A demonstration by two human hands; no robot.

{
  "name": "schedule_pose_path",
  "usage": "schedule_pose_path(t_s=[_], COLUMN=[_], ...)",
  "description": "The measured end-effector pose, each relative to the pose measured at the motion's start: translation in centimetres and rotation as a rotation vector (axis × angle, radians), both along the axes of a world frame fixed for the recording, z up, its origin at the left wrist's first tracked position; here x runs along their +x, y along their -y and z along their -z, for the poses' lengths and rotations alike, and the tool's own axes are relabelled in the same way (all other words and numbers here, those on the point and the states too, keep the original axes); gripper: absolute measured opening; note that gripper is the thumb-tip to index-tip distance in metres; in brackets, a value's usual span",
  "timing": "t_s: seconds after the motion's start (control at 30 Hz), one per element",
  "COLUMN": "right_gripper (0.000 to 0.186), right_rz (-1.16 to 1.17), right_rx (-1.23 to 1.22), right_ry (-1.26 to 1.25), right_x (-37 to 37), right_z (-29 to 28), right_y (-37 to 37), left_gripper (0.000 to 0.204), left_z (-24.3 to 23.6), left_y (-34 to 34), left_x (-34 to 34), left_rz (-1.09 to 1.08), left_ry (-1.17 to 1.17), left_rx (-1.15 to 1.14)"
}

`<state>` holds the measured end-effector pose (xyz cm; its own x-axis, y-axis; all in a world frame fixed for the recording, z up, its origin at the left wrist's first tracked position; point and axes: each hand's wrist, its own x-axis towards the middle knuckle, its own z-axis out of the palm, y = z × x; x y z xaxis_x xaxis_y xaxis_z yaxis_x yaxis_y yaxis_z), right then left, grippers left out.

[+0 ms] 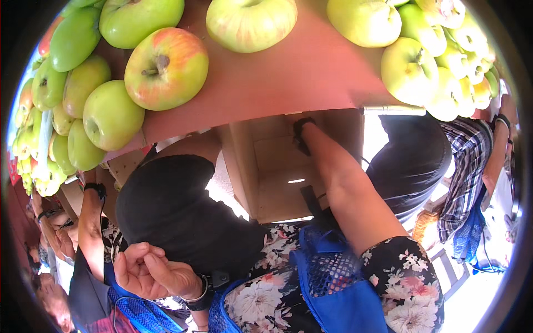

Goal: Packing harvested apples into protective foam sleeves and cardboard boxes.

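My left hand [158, 271] is raised near my lap, palm turned up. Its fingers are loosely bent and apart, and nothing shows in them. My right forearm [345, 180] reaches forward below the table edge, over an open cardboard box [283, 194]. A dark band [302, 133] circles that wrist; the right hand beyond it is hidden, so what it touches does not show. On the table above, a red-and-green apple [166, 67] and a pale green apple [251, 25] lie closest to the middle.
The reddish table [283, 77] carries heaps of green apples at left [112, 115] and right [410, 71]. Other people sit close by on both sides: a sleeve in plaid cloth [469, 150] at right, a bare arm [90, 227] at left. My dark-clad knee [166, 200] flanks the box.
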<state>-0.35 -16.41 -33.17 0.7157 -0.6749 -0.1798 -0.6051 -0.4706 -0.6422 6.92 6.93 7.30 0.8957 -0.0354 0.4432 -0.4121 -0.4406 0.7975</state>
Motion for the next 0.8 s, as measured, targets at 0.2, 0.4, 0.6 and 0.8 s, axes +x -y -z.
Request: schedule_pose_path(t_s=[0.2, 0.4, 0.6, 0.8], right_gripper=[0.061, 0.056, 0.051, 0.027], right_rz=[0.074, 0.151, 0.235, 0.258], right_rx=[0.113, 0.203, 0.251, 0.447], right_ry=[0.008, 0.032, 0.082, 0.08], right_x=[-0.5, -1.7, 0.0, -3.1], right_z=[-0.8, -2.6, -4.8, -1.8], right_y=[-0.6, -1.1, 1.0, 1.2], left_gripper=[0.036, 0.041, 0.04, 0.04], left_z=[-0.2, -0.3, 0.6, -1.4], left_y=[0.0, -0.5, 1.2, 0.8], left_x=[0.0, -0.1, 0.2, 1.7], left_rz=[0.036, 0.074, 0.052, 0.087], left_ry=[0.011, 0.022, -0.058, -0.128], left_rx=[0.067, 0.024, -0.012, -0.164])
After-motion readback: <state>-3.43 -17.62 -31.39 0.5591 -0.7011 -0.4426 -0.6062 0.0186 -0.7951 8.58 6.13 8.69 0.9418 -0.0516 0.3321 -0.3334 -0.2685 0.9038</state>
